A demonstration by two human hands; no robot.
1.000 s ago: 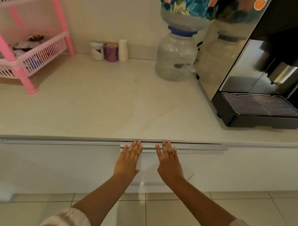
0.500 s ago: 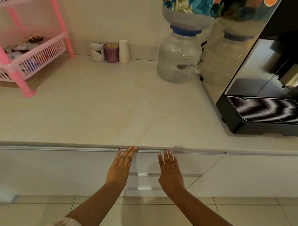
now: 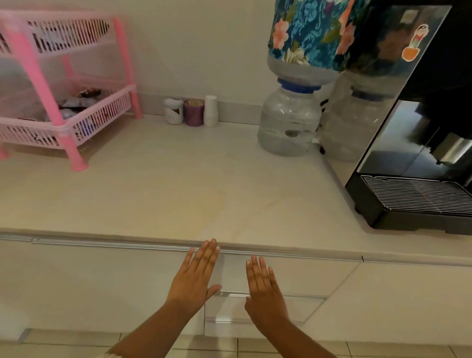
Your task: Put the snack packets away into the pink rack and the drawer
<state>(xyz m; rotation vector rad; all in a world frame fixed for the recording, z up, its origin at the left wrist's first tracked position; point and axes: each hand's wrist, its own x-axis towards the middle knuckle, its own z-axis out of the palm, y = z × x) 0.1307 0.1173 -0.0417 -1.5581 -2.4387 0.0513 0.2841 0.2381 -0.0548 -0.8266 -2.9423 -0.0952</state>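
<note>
The white drawer under the counter edge is closed, its front flush with the neighbouring fronts. My left hand lies flat with straight fingers against the drawer front, fingertips at the metal handle strip. My right hand is flat too, a little lower on the same front. Neither hand holds anything. The pink rack stands at the back left of the counter, with several snack packets in its lower basket and more showing through the upper basket.
A water jug with a flowered cover stands at the back, a black coffee machine with a drip grille at the right. Three small cups and jars sit by the wall. The countertop lies between, tiled floor below.
The drawer, slightly open a second ago, has been pushed fully closed. Both hands stay flat on its front, and the camera has tilted up and back.
</note>
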